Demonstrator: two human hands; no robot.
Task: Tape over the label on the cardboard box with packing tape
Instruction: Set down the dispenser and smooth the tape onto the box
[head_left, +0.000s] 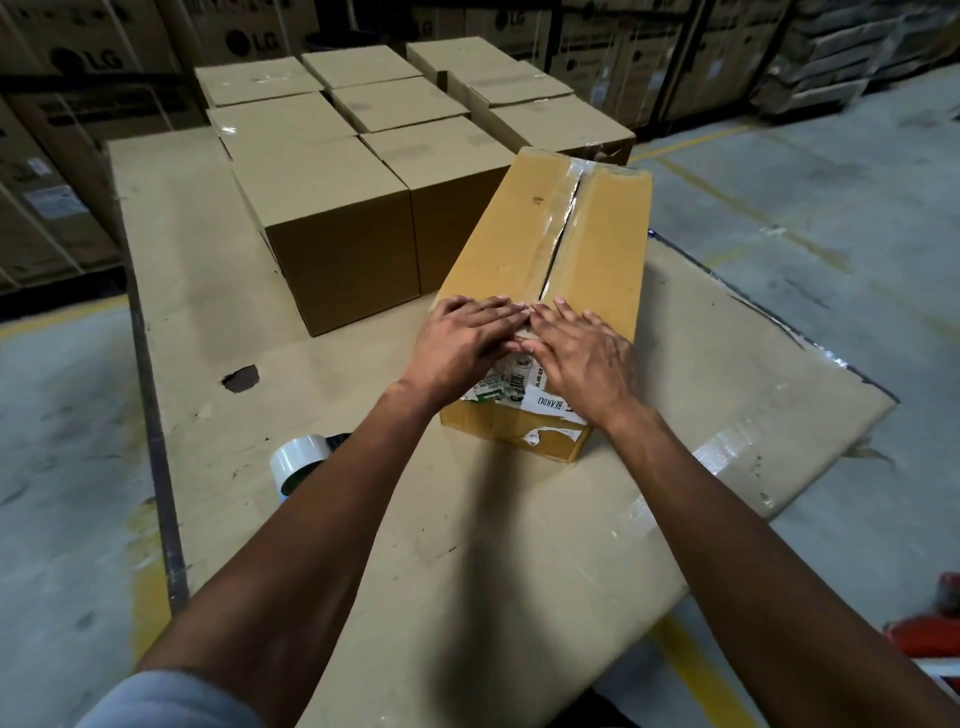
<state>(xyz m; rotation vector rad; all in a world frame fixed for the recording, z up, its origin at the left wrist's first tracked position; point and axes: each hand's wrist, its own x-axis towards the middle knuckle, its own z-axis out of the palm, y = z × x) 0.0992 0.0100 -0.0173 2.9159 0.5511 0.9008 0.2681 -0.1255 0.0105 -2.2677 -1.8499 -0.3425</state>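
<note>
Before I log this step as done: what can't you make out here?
Head view:
- Label: mostly covered by both hands, left and right; tape over it unclear.
- Tape roll: partly behind the left forearm.
- Red object: cut off by the edge, blurred.

Flat brown cardboard sheet (218, 322) covers the surface, with a dark hole (241, 378) at its left. Block of sealed plain brown cartons (363, 171) stacked at its far end. Tall printed cartons (93, 57) line the back wall. Grey concrete floor (831, 208), yellow lines. Red object (930, 631) at right edge, blurred.
</note>
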